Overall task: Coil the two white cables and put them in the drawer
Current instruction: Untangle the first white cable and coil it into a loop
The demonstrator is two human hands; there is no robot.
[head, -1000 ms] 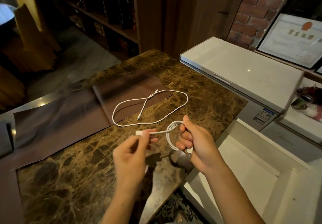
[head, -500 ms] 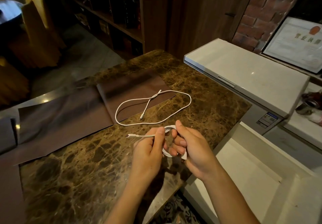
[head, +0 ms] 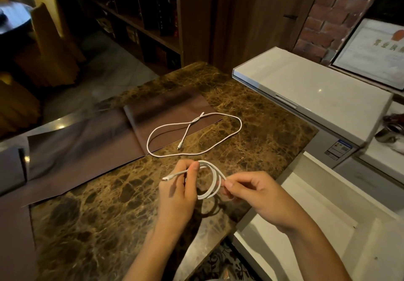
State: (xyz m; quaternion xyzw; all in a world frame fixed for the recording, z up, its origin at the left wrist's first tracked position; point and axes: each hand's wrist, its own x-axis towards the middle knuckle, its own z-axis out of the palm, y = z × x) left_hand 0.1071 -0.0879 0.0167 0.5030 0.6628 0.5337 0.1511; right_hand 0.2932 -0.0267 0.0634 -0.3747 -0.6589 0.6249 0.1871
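Note:
A coiled white cable hangs between my hands just above the marble counter. My left hand pinches it near its free plug end, which sticks out to the left. My right hand pinches the coil's right side. The second white cable lies uncoiled in one big loop farther back on the counter, partly on a brown mat. The white drawer stands open to the right, below counter level, under my right forearm.
A white chest appliance stands beyond the drawer at the right. A metal cup and a framed certificate sit at the far right. Wooden shelves and a floor drop-off lie behind the counter.
The cable's free end has been wound in, so the coil has more turns. My hands came together, and my right hand now holds the coil's right side by its fingertips.

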